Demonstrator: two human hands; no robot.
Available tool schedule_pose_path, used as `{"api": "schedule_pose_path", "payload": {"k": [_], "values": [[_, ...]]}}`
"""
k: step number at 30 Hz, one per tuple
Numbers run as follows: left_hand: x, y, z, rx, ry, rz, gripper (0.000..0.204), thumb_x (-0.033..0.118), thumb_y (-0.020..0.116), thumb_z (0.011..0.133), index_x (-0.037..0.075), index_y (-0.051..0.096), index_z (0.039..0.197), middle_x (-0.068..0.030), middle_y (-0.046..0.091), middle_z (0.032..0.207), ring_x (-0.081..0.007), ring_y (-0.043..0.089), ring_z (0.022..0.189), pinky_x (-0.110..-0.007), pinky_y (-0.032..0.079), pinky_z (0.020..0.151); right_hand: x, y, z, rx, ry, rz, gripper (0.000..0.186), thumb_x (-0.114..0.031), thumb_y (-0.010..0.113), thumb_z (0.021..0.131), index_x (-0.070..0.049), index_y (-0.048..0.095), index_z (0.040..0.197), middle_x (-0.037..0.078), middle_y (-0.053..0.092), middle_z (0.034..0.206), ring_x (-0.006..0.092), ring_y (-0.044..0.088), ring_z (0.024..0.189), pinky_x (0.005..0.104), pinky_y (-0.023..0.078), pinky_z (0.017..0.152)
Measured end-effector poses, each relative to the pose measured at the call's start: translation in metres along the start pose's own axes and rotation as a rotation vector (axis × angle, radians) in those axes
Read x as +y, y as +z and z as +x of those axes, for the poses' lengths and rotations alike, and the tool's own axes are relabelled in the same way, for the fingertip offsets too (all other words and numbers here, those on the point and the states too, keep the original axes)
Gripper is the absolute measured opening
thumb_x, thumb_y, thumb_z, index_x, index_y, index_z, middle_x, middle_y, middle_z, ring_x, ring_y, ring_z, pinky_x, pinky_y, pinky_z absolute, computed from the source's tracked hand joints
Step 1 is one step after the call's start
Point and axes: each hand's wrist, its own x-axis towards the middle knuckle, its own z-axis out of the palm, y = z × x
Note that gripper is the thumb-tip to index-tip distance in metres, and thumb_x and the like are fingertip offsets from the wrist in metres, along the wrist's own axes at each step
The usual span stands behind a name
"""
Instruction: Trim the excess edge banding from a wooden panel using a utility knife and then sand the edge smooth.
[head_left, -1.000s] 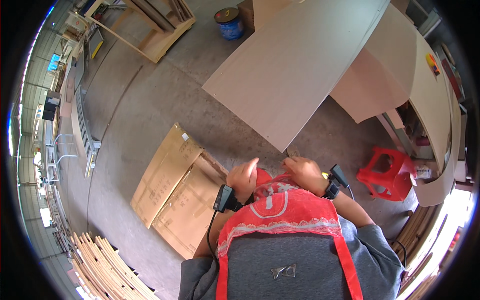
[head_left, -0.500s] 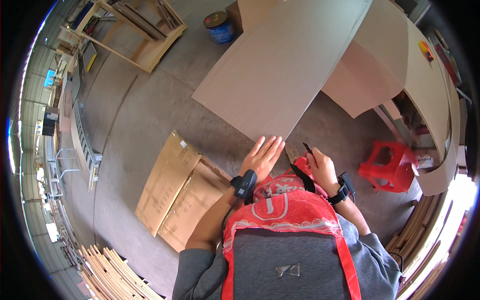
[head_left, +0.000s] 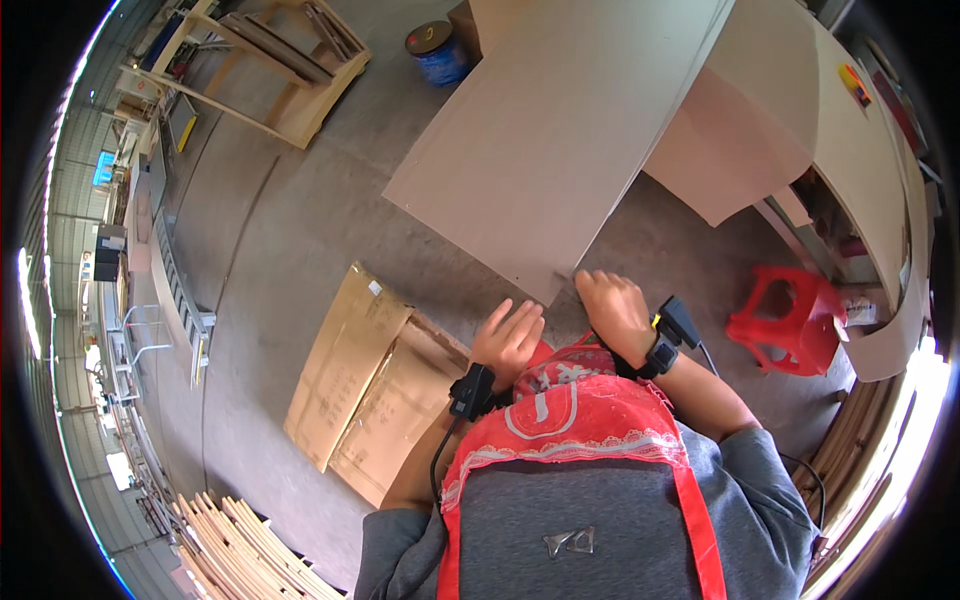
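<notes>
A large pale grey-brown sheet panel (head_left: 560, 150) lies ahead of me, its near corner pointing toward my body. My right hand (head_left: 617, 312) is closed at the right side of that corner, gripping a slim dark knife (head_left: 564, 277); only a small piece shows past the fingers, over the panel's surface. My left hand (head_left: 510, 340) hovers just short of the near edge, fingers stretched out and nothing in it. Both wrists wear dark strapped devices. Below the hands is my red apron (head_left: 560, 430).
Flattened cardboard (head_left: 375, 375) lies on the floor to the left. A red plastic stool (head_left: 790, 320) stands at right, beside curved pale boards (head_left: 850, 130). Farther off are a blue drum (head_left: 440, 60) and a wooden cart (head_left: 310, 100). Wooden strips (head_left: 250, 545) lie at lower left.
My left hand has drawn back off the panel's corner toward me. My right hand has moved forward and left to the corner, bringing the knife onto the panel.
</notes>
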Motion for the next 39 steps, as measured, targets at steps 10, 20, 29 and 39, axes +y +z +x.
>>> {"api": "schedule_pose_path", "payload": {"k": [10,20,29,39], "values": [[0.004,-0.001,-0.033,0.052,-0.093,-0.049,0.032,0.006,0.061,0.082,0.003,0.065,0.114,-0.0101,0.066,0.121,-0.0247,0.061,0.118,-0.05,0.038,0.108,0.003,-0.005,0.009,0.012,-0.058,-0.063,0.011,-0.008,0.061,0.079,-0.009,0.056,0.089,0.01,0.062,0.078,0.0289,0.066,0.076,0.0403,0.052,0.067],[0.001,-0.007,0.01,0.172,-0.352,-0.054,0.044,0.006,0.063,0.083,0.006,0.061,0.127,-0.01,0.063,0.126,-0.0254,0.059,0.121,-0.049,0.036,0.11,-0.006,-0.014,-0.029,-0.4,0.005,0.421,0.01,-0.013,0.056,0.087,-0.006,0.059,0.093,0.016,0.067,0.089,0.0375,0.067,0.085,0.0469,0.053,0.07],[0.004,0.004,0.027,-0.191,0.008,-0.152,0.043,0.01,0.059,0.088,0.004,0.058,0.13,-0.0131,0.059,0.133,-0.0261,0.049,0.134,-0.049,0.033,0.114,0.021,-0.04,-0.047,-0.294,0.532,1.111,0.022,-0.016,0.049,0.103,0.0,0.064,0.102,0.002,0.062,0.074,0.0082,0.059,0.067,0.0257,0.05,0.063],[0.028,-0.067,0.015,0.105,-0.664,-1.145,0.023,0.011,0.068,0.093,0.001,0.066,0.113,-0.0079,0.07,0.098,-0.013,0.066,0.093,-0.031,0.049,0.091,-0.048,-0.064,-0.016,-0.591,0.31,1.42,0.024,-0.02,0.047,0.106,-0.002,0.062,0.099,0.001,0.062,0.079,0.0066,0.056,0.07,0.0227,0.048,0.063]]}}
